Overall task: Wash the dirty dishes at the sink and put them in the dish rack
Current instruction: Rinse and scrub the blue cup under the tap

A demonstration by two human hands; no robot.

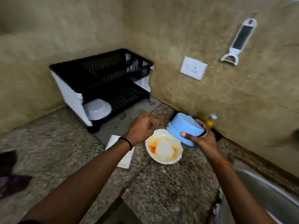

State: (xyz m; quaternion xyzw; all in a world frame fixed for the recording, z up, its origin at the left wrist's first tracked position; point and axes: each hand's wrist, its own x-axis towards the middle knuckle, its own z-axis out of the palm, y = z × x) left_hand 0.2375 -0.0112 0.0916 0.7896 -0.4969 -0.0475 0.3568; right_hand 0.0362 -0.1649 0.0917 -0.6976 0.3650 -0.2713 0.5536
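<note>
Head view: right hand (204,139) is gripping the blue bowl (186,128), rack (103,81) lying far left; left hand (140,128) is hovering curled, seemingly empty.

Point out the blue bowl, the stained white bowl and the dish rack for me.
blue bowl (186,126): head view, its upturned side wall.
stained white bowl (163,147): head view, its inside bottom.
dish rack (68,89): head view, white left side panel.

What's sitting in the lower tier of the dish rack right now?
One white bowl, upside down, sits at the front left of the dish rack's lower tier. The rest of that shelf looks bare where visible, but its back part is dark and hidden under the upper tier, so I can't confirm it.
</note>
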